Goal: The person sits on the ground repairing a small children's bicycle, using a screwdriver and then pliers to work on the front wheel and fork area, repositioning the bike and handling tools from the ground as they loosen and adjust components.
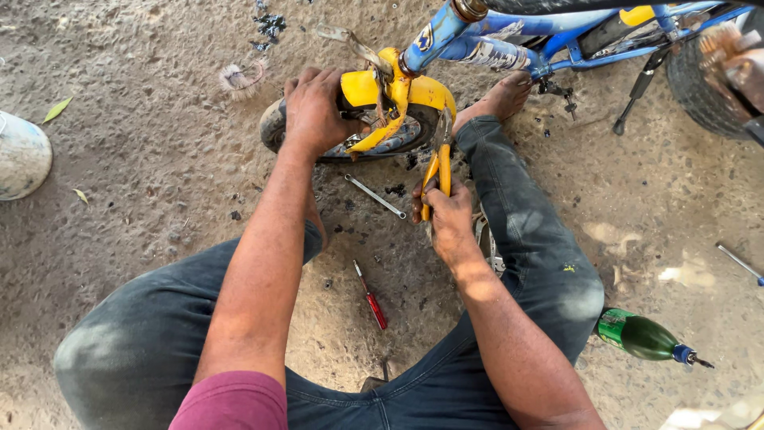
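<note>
Pliers (437, 177) clenched in our right hand (446, 216) bite at the axle, frame centre; left hand (314, 111) clamps the small front wheel (350, 131). Stiff, rusty, likely stubborn: grip handles low.

Everything sits on bare dirt ground (159, 159), sandy and gritty. Lying right on it: a thin silver wrench (375, 196) near the small bike's front wheel (350, 139), a red-handled screwdriver (372, 298) between the legs, a green oil bottle (643, 337) off right, a pale bucket (21, 155) at left, and a couple of dry leaves (56, 109).
</note>
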